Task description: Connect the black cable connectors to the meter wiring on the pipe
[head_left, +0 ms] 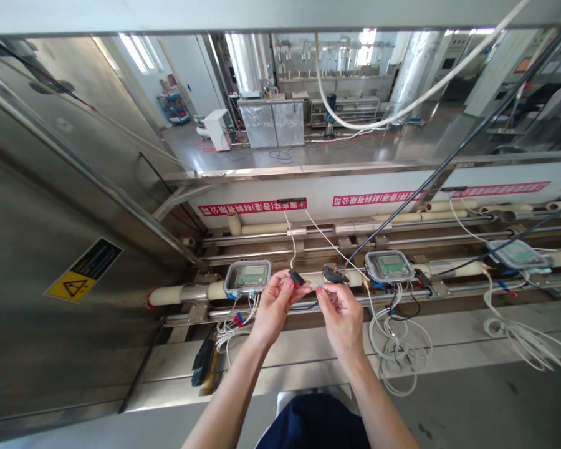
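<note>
Pinching black piece (297, 277) — left grip (275, 304) closed

1 head-worn camera looks forward and down, apparently fairly near the pale pipe (355, 278)

At left, a brushed-metal wall panel (32, 249) bears a rectangular yellow-and-black warning label (84, 269). A thick white flexible hose (355, 125) sags across the upper view. Beyond — on a shiny grey floor (388, 148) — stand a boxy white machine (219, 129) and a silver foil-like cabinet (271, 123), with a shiny silver cylindrical column (245, 62) above. Red strips (252, 207) with upside-down white lettering mark a low white board (322, 186).
</note>
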Demonstrator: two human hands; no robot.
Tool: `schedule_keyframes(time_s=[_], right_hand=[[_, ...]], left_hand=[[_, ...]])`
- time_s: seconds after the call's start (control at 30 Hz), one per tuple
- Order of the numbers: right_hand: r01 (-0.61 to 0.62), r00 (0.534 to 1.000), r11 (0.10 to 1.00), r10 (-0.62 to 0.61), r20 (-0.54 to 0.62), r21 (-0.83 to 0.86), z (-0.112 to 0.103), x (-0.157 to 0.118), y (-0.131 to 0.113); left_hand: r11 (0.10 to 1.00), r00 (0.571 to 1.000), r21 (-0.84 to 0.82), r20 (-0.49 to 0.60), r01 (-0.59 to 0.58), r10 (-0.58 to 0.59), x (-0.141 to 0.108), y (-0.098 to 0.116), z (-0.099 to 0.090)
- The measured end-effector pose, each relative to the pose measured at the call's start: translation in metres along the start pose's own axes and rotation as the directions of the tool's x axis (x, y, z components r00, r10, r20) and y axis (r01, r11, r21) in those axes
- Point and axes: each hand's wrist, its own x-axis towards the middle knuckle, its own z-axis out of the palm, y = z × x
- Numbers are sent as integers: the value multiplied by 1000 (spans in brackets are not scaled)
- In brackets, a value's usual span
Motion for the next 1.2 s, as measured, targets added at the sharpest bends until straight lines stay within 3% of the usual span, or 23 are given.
schedule_keyframes(time_s=[0.23, 0.57, 1.2], right_hand=[[-7, 1000, 1000, 8, -29, 23, 2, -1, 0], [3, 1000, 1000, -3, -29, 9, 2, -2, -1], [27, 1000, 1000, -27, -3, -11, 2, -3, -2]], left_hand=[[946, 992, 314, -74, -78, 106, -10, 0, 19], [717, 957, 681, -87, -145, 275, -14, -1, 24], [596, 930, 786, -78, -165, 360, -17, 6, 35]])
